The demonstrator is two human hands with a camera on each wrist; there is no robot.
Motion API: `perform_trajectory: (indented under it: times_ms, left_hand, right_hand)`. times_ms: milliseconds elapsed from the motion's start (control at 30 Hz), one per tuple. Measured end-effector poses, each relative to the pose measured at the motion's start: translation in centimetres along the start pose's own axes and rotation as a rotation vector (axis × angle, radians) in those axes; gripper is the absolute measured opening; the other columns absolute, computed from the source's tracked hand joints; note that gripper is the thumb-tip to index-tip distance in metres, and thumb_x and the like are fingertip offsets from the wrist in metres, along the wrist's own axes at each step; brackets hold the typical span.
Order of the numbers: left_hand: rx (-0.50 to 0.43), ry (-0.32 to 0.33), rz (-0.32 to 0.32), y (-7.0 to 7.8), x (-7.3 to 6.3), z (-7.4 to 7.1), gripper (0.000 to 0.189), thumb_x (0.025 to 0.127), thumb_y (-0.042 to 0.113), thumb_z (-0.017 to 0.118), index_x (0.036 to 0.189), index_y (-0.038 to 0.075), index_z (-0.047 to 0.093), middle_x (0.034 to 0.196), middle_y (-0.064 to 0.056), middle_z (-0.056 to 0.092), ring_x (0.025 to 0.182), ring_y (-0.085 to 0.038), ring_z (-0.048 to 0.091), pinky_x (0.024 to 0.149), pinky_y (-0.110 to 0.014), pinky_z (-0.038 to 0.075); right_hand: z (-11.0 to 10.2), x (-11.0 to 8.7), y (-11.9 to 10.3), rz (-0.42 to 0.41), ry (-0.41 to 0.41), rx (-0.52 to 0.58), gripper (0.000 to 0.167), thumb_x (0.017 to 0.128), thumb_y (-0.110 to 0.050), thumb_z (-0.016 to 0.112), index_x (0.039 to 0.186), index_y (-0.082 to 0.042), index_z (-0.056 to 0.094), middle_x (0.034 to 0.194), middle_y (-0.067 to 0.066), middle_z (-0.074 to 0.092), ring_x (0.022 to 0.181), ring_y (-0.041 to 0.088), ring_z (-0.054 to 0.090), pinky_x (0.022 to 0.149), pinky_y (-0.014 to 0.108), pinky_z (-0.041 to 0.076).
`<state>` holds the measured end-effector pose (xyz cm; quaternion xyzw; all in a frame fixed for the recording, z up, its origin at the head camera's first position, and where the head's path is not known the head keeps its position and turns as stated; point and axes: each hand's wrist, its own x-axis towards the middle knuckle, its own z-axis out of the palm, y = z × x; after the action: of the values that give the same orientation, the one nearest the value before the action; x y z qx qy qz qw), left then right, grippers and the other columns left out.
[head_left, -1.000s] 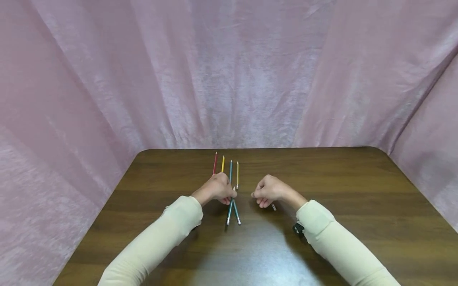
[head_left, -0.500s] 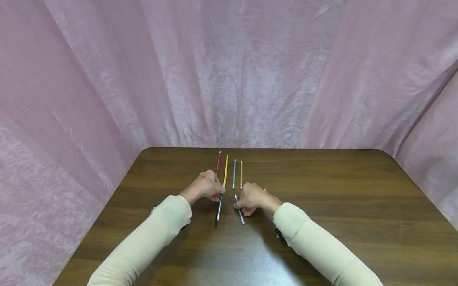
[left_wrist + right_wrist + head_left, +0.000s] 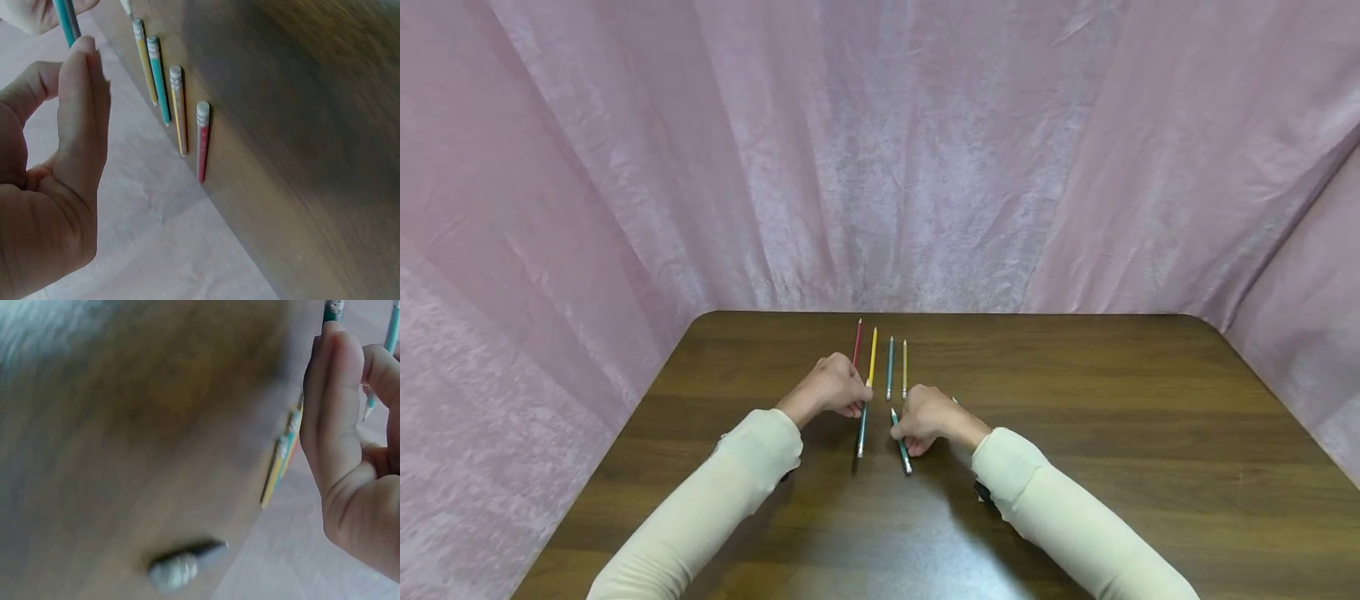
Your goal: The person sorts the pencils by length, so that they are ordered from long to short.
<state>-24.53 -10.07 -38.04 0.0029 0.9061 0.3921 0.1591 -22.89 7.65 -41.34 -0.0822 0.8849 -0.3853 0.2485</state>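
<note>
Right teal pencil [image 3: 904,455]: a second ago it crossed its twin in view, near your left hand; now your right has it. Lies slanted, eraser end toward you, tip away.
Left teal pencil [image 3: 862,432]: shifted left, crossing gone. Eraser end toward you too; the shadow off that end suggests it's raised.
Meaning: as I read it, you've gone from one hand at a crossed pair to one pencil per hand, each steerable alone. Half a second back looks nearly the same, so probably a brief hold.
Right hand [image 3: 923,419]: thumb and finger pinched on the right pencil; it sits at your fingertips, on the hand's left side.
Left hand [image 3: 831,386]: pinched on the left pencil, which runs back toward you from the fingertips.
Loose pencil [image 3: 190,565]: dark, on the bench [image 3: 1075,375] by your right wrist, mostly hidden from the head view; untouched as far as I can see.
Far row: red pencil [image 3: 857,342], yellow pencil [image 3: 872,356], blue pencil [image 3: 890,367], pale-yellow pencil [image 3: 905,367], left to right, tips away from you.
Curtain [image 3: 880,167]: pink, behind the bench.
</note>
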Motion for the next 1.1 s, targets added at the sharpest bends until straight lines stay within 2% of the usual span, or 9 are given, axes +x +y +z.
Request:
perform_trajectory:
  times_ms: [133, 300, 567, 767, 967, 1100]
  left_hand:
    - [-0.039, 0.02, 0.037, 0.4, 0.2, 0.2, 0.007, 0.085, 0.003, 0.07, 0.08, -0.001, 0.072, 0.065, -0.01, 0.069, 0.056, -0.016, 0.069, 0.063, -0.033, 0.063]
    - [-0.068, 0.032, 0.065, 1.0, 0.4, 0.6, 0.007, 0.084, 0.002, 0.069, 0.08, 0.0, 0.074, 0.067, -0.008, 0.07, 0.06, -0.018, 0.071, 0.066, -0.035, 0.063]
    - [-0.076, 0.06, 0.113, 2.0, 1.4, 1.6, 0.009, 0.085, 0.005, 0.072, 0.084, -0.003, 0.076, 0.062, -0.006, 0.07, 0.057, -0.017, 0.07, 0.062, -0.034, 0.063]
    - [-0.096, 0.081, 0.109, 2.7, 2.4, 2.2, 0.007, 0.084, 0.004, 0.071, 0.08, 0.001, 0.075, 0.062, -0.005, 0.07, 0.058, -0.019, 0.071, 0.066, -0.04, 0.063]
    - [-0.119, 0.077, 0.094, 3.5, 3.5, 2.5, 0.007, 0.085, 0.003, 0.072, 0.083, -0.002, 0.076, 0.064, -0.007, 0.07, 0.063, -0.021, 0.073, 0.07, -0.038, 0.063]
    - [-0.116, 0.085, 0.085, 4.0, 4.5, 2.7, 0.007, 0.085, 0.003, 0.071, 0.083, -0.002, 0.076, 0.063, -0.007, 0.07, 0.062, -0.022, 0.072, 0.068, -0.036, 0.063]
  right_hand:
    - [-1.4, -0.5, 0.1, -0.015, -0.001, 0.033, 0.02, 0.087, 0.0, 0.067, 0.067, 0.002, 0.067, 0.059, 0.011, 0.066, 0.047, 0.014, 0.064, 0.052, 0.027, 0.06]
    - [-3.2, -1.0, 0.6, -0.009, 0.038, 0.051, 0.015, 0.087, -0.001, 0.066, 0.072, 0.002, 0.068, 0.062, 0.011, 0.067, 0.049, 0.014, 0.065, 0.054, 0.028, 0.061]
    - [-5.5, -1.7, 1.4, 0.01, 0.089, 0.083, 0.01, 0.088, -0.001, 0.064, 0.08, 0.005, 0.068, 0.067, 0.013, 0.067, 0.055, 0.016, 0.068, 0.056, 0.027, 0.061]
    - [-6.6, -1.8, 1.7, 0.011, 0.09, 0.088, 0.009, 0.088, -0.001, 0.064, 0.084, 0.006, 0.068, 0.068, 0.013, 0.068, 0.055, 0.016, 0.067, 0.057, 0.028, 0.061]
    - [-7.4, -1.7, 1.7, 0.016, 0.09, 0.107, 0.009, 0.088, -0.001, 0.064, 0.083, 0.005, 0.068, 0.067, 0.013, 0.068, 0.054, 0.015, 0.067, 0.057, 0.028, 0.061]
    - [-7.5, -1.7, 1.8, 0.018, 0.097, 0.121, 0.008, 0.087, -0.001, 0.064, 0.083, 0.005, 0.067, 0.067, 0.013, 0.068, 0.053, 0.014, 0.067, 0.057, 0.028, 0.061]
